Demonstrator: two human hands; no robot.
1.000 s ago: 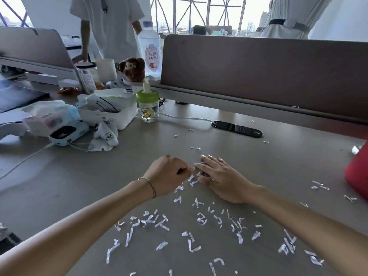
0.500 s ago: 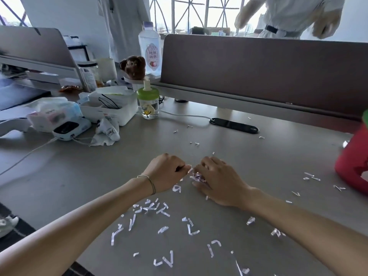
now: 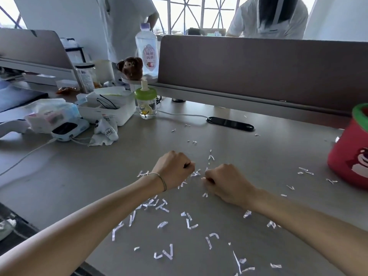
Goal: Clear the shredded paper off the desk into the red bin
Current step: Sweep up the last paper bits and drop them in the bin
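Shredded paper (image 3: 159, 206) lies scattered in small white strips over the grey desk (image 3: 79, 176), thickest in the lower centre of the frame, with a few stray bits toward the middle and more at the right near the red bin (image 3: 350, 162). Both fists sit side by side at the centre of the frame, close together but apart, knuckles up. The left hand (image 3: 173, 168) is curled tight with fingers tucked under; whether it has paper inside cannot be told, though strips lie just beside and under it. A thin bracelet (image 3: 162, 180) circles that wrist. The right hand (image 3: 225, 182) is also curled, and a sliver of white paper shows at its fingertips, so it seems to pinch some shreds against the desk. At the right edge of the frame stands the red bin, with a green rim and a bear picture on its side, well apart from both hands. In the upper left of the frame sit a white tray (image 3: 119, 114), a small green-capped bottle (image 3: 146, 104), a water bottle (image 3: 147, 50) and a brown plush toy (image 3: 130, 66). A black strip (image 3: 231, 123) lies on the desk before the brown partition (image 3: 258, 70).
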